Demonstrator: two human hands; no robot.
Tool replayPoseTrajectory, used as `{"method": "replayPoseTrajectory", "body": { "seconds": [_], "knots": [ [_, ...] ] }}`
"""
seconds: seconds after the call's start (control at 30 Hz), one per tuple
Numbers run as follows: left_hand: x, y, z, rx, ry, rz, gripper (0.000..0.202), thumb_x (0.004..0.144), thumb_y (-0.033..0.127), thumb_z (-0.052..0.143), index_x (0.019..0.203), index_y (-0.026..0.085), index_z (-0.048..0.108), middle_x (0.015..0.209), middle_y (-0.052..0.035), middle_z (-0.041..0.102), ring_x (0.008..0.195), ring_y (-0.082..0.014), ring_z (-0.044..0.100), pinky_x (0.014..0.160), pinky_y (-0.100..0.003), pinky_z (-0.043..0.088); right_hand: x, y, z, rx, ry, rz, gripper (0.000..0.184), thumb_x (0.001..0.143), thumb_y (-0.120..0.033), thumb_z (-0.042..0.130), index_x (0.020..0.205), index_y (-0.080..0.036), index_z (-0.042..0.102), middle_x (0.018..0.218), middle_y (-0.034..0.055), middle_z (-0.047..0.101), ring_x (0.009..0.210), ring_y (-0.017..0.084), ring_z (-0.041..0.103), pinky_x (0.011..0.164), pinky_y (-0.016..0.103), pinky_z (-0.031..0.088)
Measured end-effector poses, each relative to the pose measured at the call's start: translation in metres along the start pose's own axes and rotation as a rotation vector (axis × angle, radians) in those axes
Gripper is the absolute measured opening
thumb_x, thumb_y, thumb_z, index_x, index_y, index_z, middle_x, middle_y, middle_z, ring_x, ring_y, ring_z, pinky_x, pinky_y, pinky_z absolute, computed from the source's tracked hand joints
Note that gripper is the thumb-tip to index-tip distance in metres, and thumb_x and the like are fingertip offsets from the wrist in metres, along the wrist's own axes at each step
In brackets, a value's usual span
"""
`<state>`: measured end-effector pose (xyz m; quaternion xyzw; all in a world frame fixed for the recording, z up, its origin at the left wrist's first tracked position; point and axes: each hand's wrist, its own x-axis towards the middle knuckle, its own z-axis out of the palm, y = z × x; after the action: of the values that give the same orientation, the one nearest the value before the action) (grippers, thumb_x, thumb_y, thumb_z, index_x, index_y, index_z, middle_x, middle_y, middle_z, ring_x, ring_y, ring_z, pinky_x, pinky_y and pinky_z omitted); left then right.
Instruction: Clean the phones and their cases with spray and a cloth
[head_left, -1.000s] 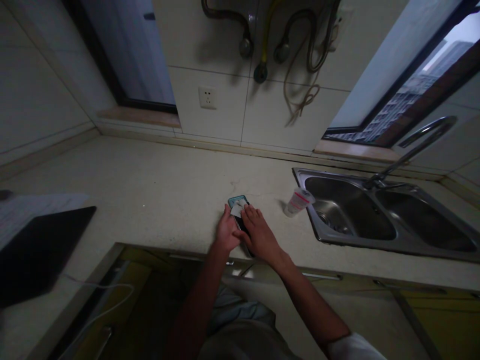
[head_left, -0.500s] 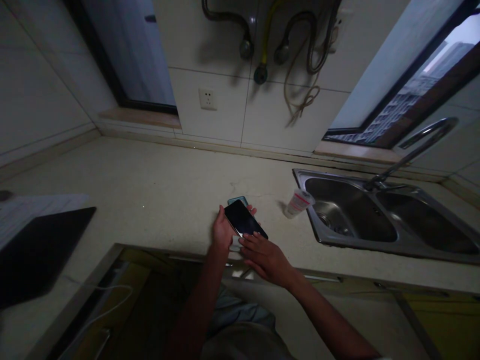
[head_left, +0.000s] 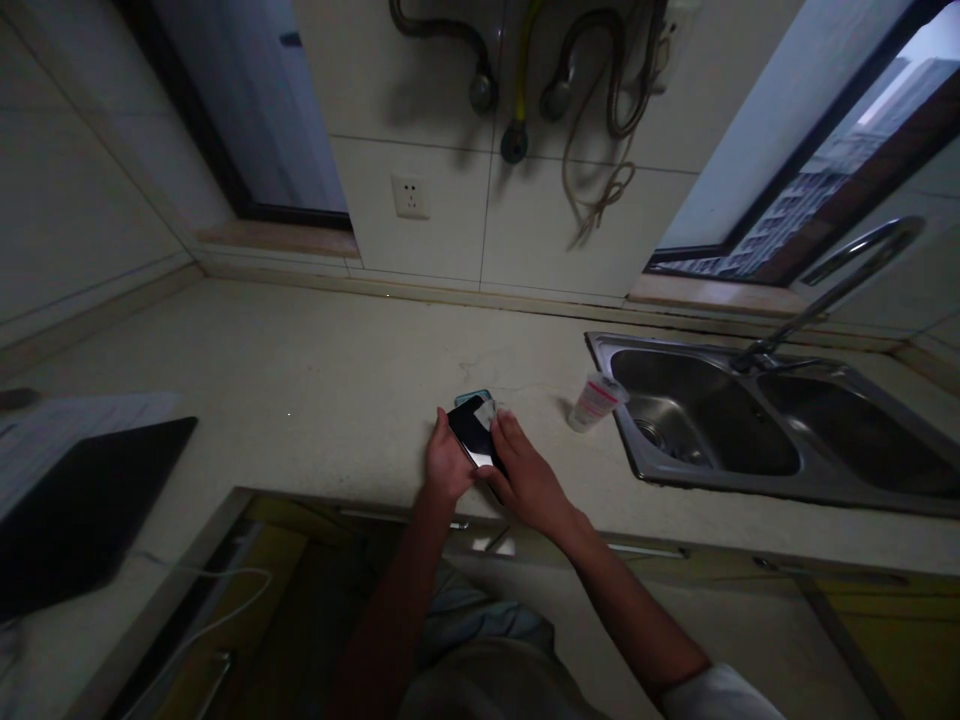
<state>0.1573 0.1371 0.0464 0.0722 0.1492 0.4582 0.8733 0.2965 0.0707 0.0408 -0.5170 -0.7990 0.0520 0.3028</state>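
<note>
Okay, reading the head view from my desk, left to right: at the far left of the tabletop [head_left: 300,340] a black flat panel [head_left: 82,510] lies at the near edge, with a white sheet [head_left: 67,435] showing past it. A white cable [head_left: 225,600] hangs below that edge.

Well to the right of the panel, my feed shows both hands close together, just behind the near edge, wrists reaching back over it. The left hand [head_left: 448,462] cups the near left side of a black smartphone [head_left: 471,432]. The right hand [head_left: 529,478] lies over its right end, fingers [head_left: 510,430] pressing on it. So the hands are narrow, holding the phone between them, tilted; I can't tell whether it touches the tabletop.

A white scrap [head_left: 486,412] sits at the phone's far corner, beside the right fingers. A teal phone case [head_left: 474,397] peeks out just beyond the phone.

Farther right, a clear plastic cup [head_left: 596,400] lies on its side near the right hand, just short of the rim of the stainless double sink [head_left: 675,400], with its faucet [head_left: 832,290] arching at the far side.
</note>
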Motion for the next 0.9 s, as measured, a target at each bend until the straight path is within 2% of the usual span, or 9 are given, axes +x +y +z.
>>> {"method": "replayPoseTrajectory", "body": {
  "seconds": [0.1,0.2,0.3,0.4,0.57,0.77,0.83,0.9],
  "knots": [
    [-0.001,-0.001,-0.001,-0.014,-0.033,-0.088,0.074,0.096,0.064,0.027,0.141,0.01,0.052,0.135,-0.0206,0.062,0.134,-0.0326,0.052,0.114,-0.051,0.035,0.013,-0.017,0.003,-0.029,-0.033,-0.038,0.075,0.097,-0.04,0.055,0.157,-0.008,0.022,0.161,0.0249,0.025,0.152,0.035,0.016,0.119,0.061,0.03],
    [-0.006,-0.002,0.001,-0.01,-0.091,-0.17,0.081,0.092,0.071,0.03,0.143,0.012,0.049,0.14,-0.0218,0.058,0.133,-0.035,0.052,0.112,-0.054,0.035,0.014,-0.035,0.001,-0.068,-0.124,-0.116,0.074,0.092,-0.037,0.063,0.152,-0.004,0.033,0.158,0.026,0.031,0.151,0.036,0.021,0.12,0.059,0.029],
    [-0.011,-0.002,0.004,0.011,-0.098,-0.12,0.081,0.091,0.072,0.034,0.144,0.012,0.049,0.14,-0.0225,0.057,0.134,-0.0367,0.051,0.111,-0.056,0.036,0.002,-0.047,-0.006,-0.082,-0.209,-0.215,0.07,0.09,-0.039,0.066,0.148,-0.007,0.042,0.155,0.0221,0.041,0.15,0.033,0.028,0.12,0.057,0.03],
    [-0.011,-0.001,0.004,0.021,-0.087,-0.026,0.078,0.094,0.068,0.03,0.144,0.012,0.048,0.141,-0.0221,0.057,0.136,-0.0362,0.049,0.111,-0.057,0.036,-0.014,-0.046,-0.015,-0.097,-0.212,-0.229,0.068,0.091,-0.039,0.065,0.147,-0.007,0.043,0.151,0.021,0.046,0.147,0.032,0.034,0.119,0.055,0.035],
    [-0.006,0.0,0.002,-0.011,-0.099,0.045,0.075,0.096,0.065,0.025,0.147,0.013,0.045,0.144,-0.0219,0.053,0.142,-0.0368,0.041,0.113,-0.062,0.03,-0.04,-0.027,-0.022,-0.148,-0.113,-0.17,0.062,0.096,-0.031,0.058,0.15,-0.009,0.039,0.153,0.0196,0.044,0.146,0.031,0.036,0.117,0.054,0.039],
    [-0.005,0.001,0.001,-0.055,-0.099,0.099,0.075,0.096,0.065,0.027,0.146,0.012,0.046,0.146,-0.0216,0.052,0.143,-0.0356,0.039,0.116,-0.059,0.026,-0.057,-0.005,-0.009,-0.062,0.065,-0.024,0.064,0.098,-0.029,0.054,0.156,-0.017,0.029,0.157,0.0158,0.039,0.149,0.028,0.03,0.116,0.053,0.04],
    [-0.005,0.001,0.002,-0.049,-0.073,0.099,0.075,0.096,0.065,0.028,0.145,0.011,0.048,0.144,-0.022,0.054,0.143,-0.0347,0.04,0.117,-0.057,0.027,-0.053,0.001,-0.006,0.047,0.145,0.074,0.06,0.099,-0.031,0.052,0.155,-0.019,0.033,0.157,0.0146,0.038,0.148,0.028,0.032,0.115,0.051,0.041],
    [-0.005,0.001,0.003,-0.042,-0.044,0.1,0.074,0.096,0.064,0.029,0.143,0.011,0.05,0.141,-0.0219,0.057,0.141,-0.0334,0.042,0.116,-0.054,0.029,-0.045,0.004,-0.003,0.196,0.222,0.194,0.054,0.099,-0.034,0.052,0.151,-0.021,0.042,0.153,0.0135,0.043,0.143,0.027,0.041,0.114,0.05,0.043]
  ]
}}
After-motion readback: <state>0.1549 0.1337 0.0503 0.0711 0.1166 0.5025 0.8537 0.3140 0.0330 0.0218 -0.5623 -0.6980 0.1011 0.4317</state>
